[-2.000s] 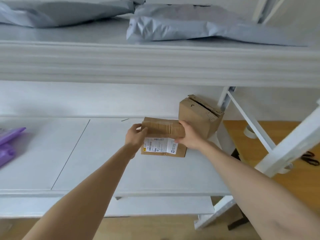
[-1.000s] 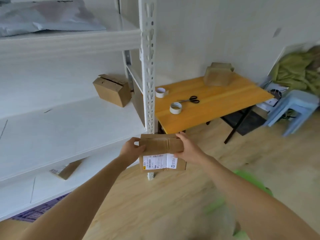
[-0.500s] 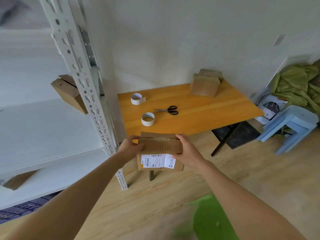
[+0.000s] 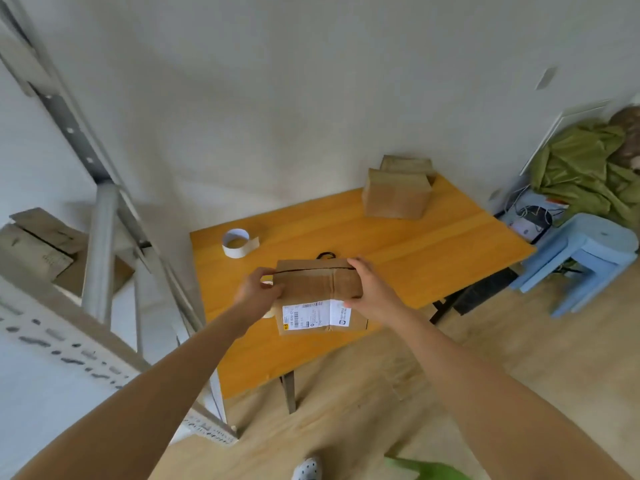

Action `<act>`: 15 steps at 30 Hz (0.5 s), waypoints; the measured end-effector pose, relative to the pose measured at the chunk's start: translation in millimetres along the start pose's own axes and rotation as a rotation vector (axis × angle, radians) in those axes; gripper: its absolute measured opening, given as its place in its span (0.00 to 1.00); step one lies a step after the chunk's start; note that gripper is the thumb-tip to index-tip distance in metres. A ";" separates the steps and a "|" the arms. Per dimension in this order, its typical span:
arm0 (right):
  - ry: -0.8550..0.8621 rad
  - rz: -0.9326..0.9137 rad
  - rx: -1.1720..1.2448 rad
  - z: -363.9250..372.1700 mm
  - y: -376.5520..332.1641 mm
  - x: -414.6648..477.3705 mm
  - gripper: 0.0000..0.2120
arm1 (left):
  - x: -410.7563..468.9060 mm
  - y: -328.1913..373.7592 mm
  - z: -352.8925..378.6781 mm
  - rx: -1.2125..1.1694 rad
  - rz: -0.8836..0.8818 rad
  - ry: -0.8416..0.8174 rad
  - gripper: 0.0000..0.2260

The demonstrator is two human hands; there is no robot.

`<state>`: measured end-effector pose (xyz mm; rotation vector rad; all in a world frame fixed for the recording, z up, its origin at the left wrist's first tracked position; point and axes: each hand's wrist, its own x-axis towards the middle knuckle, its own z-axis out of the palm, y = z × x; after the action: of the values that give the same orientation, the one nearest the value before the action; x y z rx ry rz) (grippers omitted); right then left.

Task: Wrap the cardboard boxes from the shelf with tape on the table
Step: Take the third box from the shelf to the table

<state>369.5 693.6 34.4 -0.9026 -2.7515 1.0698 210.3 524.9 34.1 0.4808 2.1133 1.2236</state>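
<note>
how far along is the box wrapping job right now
Done: two boxes stand at the far corner of the table; whether they are taped, I cannot tell. In hand: the left hand and right hand hold a labelled box over the table, not yet set down or taped. Left: taping it with the tape roll, then the open box on the shelf.

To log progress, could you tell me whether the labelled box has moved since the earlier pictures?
Yes: the box left the shelf and is now held over the table, to the shelf's right.
</note>
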 end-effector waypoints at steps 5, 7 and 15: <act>0.007 0.002 -0.039 -19.3 3.2 53.7 0.41 | 55.1 19.8 -1.4 -0.038 0.001 -0.042 0.15; 0.015 -0.015 -0.049 -25.9 5.4 74.9 0.42 | 73.1 25.3 -2.1 -0.028 0.003 -0.036 0.16; 0.012 -0.080 -0.072 -35.1 15.2 157.9 0.42 | 136.0 43.1 0.4 -0.029 -0.004 0.038 0.16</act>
<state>255.3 808.8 27.0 -0.7960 -2.8068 0.9549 111.4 627.3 24.4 0.4428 2.1243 1.2688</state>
